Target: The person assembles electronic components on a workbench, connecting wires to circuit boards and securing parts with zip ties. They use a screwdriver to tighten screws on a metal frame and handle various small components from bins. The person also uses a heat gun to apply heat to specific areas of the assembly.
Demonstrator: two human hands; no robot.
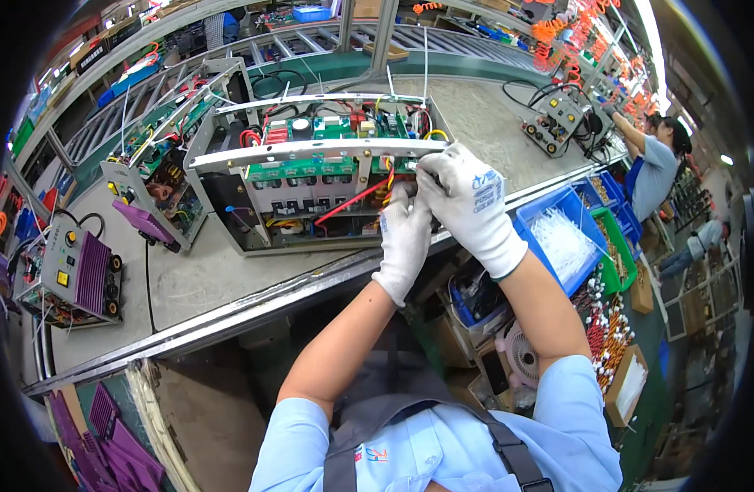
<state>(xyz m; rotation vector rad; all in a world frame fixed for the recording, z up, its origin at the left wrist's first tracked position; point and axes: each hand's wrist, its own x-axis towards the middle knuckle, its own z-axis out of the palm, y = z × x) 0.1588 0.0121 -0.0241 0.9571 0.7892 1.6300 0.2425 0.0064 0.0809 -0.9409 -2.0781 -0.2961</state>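
Observation:
Both my hands wear white gloves and meet at the right end of an open metal machine chassis [336,156]. My left hand [405,238] is closed low at its near side, beside a red wire [348,203] and a twisted red-and-yellow wire pair [389,176]. My right hand [471,201] is closed just above, at the end of the chassis's near metal rail [311,152], its fingertips touching or nearly touching the left ones. What the fingers pinch is hidden. Green circuit boards [332,129] with components fill the chassis.
More partly built machines stand on the bench [205,287]: one with a purple panel [143,221], another purple-sided one [73,271], a third [557,123] at right. Blue bins [561,238], one full of white ties, line the right edge. A co-worker [656,168] is beyond. Roller conveyor [467,51] behind.

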